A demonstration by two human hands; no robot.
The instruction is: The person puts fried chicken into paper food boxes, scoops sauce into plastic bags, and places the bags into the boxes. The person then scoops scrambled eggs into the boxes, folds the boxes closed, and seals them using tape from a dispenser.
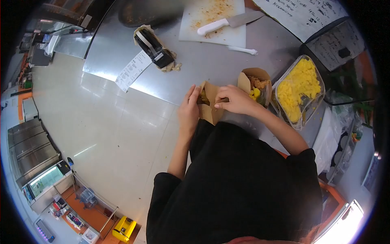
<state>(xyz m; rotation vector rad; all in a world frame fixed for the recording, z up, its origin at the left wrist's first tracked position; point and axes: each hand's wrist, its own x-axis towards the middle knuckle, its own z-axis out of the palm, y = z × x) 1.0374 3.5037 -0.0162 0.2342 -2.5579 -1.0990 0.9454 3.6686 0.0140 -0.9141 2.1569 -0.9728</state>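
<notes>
Between my two hands, at the front edge of the steel table, is a brown cardboard food box [210,112] with its flaps partly up and some yellow food inside. My left hand [189,109] is wrapped round the box's left side. My right hand [235,100] pinches a flap on the box's right side. Just right of it stands a second cardboard box [244,82], open, holding fried pieces and yellow food. Farther right, a clear plastic tub [279,106] holds a heap of yellow food [298,85].
A white knife [214,27] lies on a stained cutting board [191,29] at the back. A black tape dispenser [156,51] and a printed receipt [133,71] are at the left. Handwritten sheets [302,16] and plastic bags [327,138] are at the right.
</notes>
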